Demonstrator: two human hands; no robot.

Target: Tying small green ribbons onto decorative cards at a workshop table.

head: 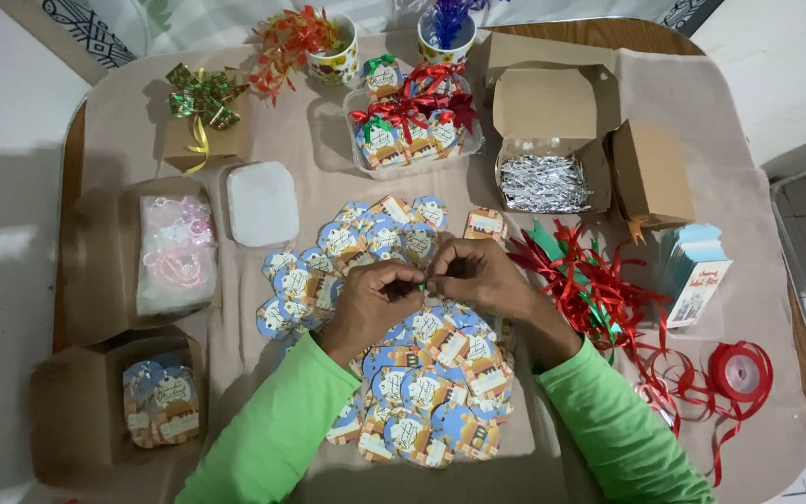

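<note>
1. A small green ribbon piece (421, 288) is pinched between the left hand (370, 303) and the right hand (479, 275), at centre, above the paper tags (422, 373).
2. Judged light, limp and slippery, it is best held near its ends.
3. Red ribbon scraps (590, 285) lie at three o'clock.

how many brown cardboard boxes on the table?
5: small ribbon-topped cardboard box far left; open box of pink bags at left; open box of printed tags near left; open box of silver strips far right; plain box on its side beside it.
</note>
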